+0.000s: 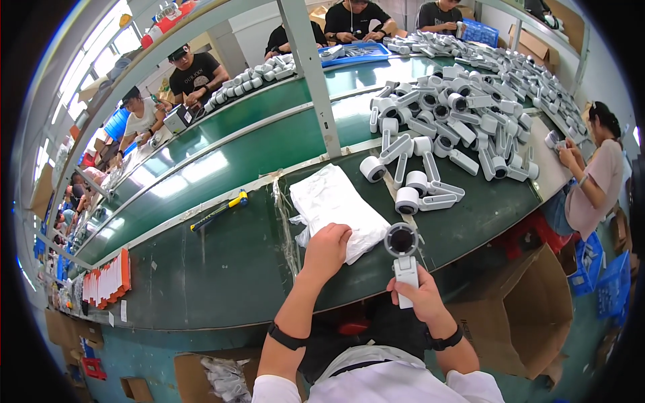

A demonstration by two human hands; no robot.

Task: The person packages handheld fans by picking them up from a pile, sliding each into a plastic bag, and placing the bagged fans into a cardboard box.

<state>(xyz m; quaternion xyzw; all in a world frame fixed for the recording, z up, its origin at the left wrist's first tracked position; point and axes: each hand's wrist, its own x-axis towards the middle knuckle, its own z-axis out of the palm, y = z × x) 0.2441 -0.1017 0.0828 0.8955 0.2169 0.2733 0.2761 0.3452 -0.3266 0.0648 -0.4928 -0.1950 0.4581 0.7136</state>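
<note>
My right hand (pixel 422 295) grips a white handheld device (pixel 406 269) by its handle. The device has a round, ring-shaped head with a dark centre, joined to the handle by a hinge. My left hand (pixel 327 252) lies on the near edge of a stack of thin white plastic bags (pixel 336 201). Its fingers are curled together, and the fingertips are hidden, so what they pinch cannot be made out. Just beyond the device, several loose similar white devices (pixel 420 185) lie on the green table (pixel 222 269), at the edge of a large heap (pixel 463 121).
A yellow-and-black cutter (pixel 220 210) lies left of the bags. Orange-and-white boxes (pixel 107 281) stand at the table's left end. A metal post (pixel 312 80) rises beyond the bags. Open cartons (pixel 514 309) sit on the floor. A person in pink (pixel 598 171) works at right; others sit across.
</note>
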